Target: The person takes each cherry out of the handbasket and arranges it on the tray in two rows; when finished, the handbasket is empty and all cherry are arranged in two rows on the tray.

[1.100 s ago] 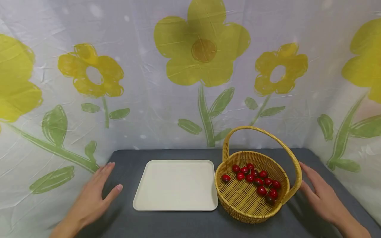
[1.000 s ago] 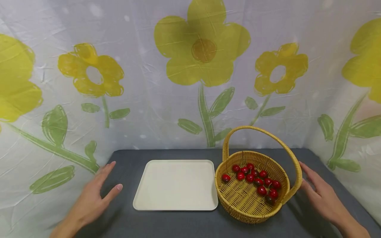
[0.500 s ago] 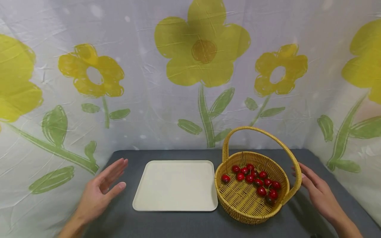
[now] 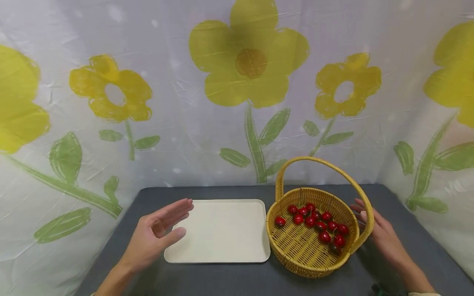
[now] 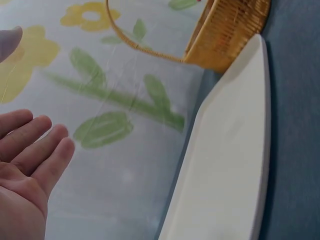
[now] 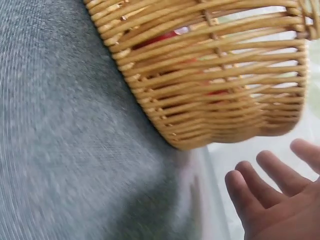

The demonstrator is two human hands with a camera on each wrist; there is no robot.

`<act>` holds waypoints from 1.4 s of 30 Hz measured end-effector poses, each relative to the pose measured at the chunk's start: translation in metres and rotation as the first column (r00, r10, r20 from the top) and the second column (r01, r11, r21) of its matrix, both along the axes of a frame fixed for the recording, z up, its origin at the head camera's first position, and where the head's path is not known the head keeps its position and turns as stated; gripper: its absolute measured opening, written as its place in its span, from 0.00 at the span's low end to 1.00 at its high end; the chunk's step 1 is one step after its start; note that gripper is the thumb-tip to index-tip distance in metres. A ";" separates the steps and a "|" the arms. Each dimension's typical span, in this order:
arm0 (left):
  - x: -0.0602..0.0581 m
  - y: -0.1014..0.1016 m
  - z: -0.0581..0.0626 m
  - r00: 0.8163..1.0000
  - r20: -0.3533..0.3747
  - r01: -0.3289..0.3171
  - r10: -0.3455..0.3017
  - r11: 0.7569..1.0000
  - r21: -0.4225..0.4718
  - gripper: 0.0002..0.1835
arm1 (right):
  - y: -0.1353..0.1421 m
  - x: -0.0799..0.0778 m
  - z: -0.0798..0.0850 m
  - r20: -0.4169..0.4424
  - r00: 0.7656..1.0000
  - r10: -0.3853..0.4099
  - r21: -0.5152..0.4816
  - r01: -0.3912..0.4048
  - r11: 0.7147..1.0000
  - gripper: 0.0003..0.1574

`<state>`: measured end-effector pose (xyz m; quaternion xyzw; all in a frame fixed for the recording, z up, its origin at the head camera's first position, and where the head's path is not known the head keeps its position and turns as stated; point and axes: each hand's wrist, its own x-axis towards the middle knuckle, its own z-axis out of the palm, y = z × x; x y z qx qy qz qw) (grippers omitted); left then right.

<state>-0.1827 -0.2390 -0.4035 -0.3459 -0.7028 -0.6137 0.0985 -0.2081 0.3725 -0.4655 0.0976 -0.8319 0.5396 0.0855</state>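
In the head view a wicker basket with a tall arched handle stands right of centre, several dark red cherries lying inside it. Left of the basket, close against it, is a flat white tray with nothing on it. My left hand hovers over the tray's left side, fingers extended, thumb apart, holding nothing. Behind the handle's right side is my right hand, partly hidden by it, fingers loosely extended. The right wrist view shows those fingertips near the basket's woven wall, with a gap between.
A dark grey cloth covers the table. White curtains printed with yellow flowers rise behind it and on both sides. A small dark green object shows at the bottom edge near the right forearm; its kind is unclear.
My left hand has moved right, from beside the tray to over its left side. My right hand has shifted left, closer to the basket behind its handle. Basket, cherries and tray stay put.
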 end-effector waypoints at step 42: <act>-0.046 0.193 0.002 0.996 0.071 0.076 -0.046 0.863 -0.500 0.27 | -0.022 -0.013 -0.036 0.012 0.988 0.154 -0.237 -0.147 0.960 0.35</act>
